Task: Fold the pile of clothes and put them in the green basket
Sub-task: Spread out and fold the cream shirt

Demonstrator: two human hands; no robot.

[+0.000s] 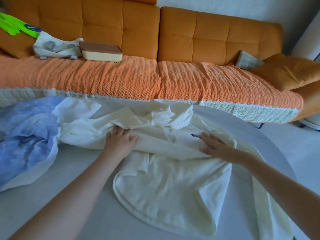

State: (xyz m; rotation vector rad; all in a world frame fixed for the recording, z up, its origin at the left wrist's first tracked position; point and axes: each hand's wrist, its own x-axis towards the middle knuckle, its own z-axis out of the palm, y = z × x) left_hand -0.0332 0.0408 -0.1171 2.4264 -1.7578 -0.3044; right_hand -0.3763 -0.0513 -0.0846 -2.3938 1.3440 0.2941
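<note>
Currently a cream knit polo shirt with a short buttoned placket lies spread on the white round table, its collar toward the far edge and its hem toward the person. One strip of the shirt is folded across the chest in a long band, and both bare hands rest on it. The left hand lies flat on the left end of that band, fingers straight and close together, their tips at or just under a loose fold of cloth. The right hand lies flat on the right end, fingers spread and straight, beside a small dark mark on the chest; neither hand grips anything. Just left of the shirt a crumpled white garment touches it, and farther left lies a bunched blue-and-white tie-dyed garment. Behind the table stands an orange tufted sofa with an orange waffle-textured cover over its seat. On the seat lie a cream rectangular box with a brown lid, a white cloth bag with a grey print touching it, an orange cushion and a pale checked pillow. A bright green thing sits at the upper left edge; whether it is the basket I cannot tell.
</note>
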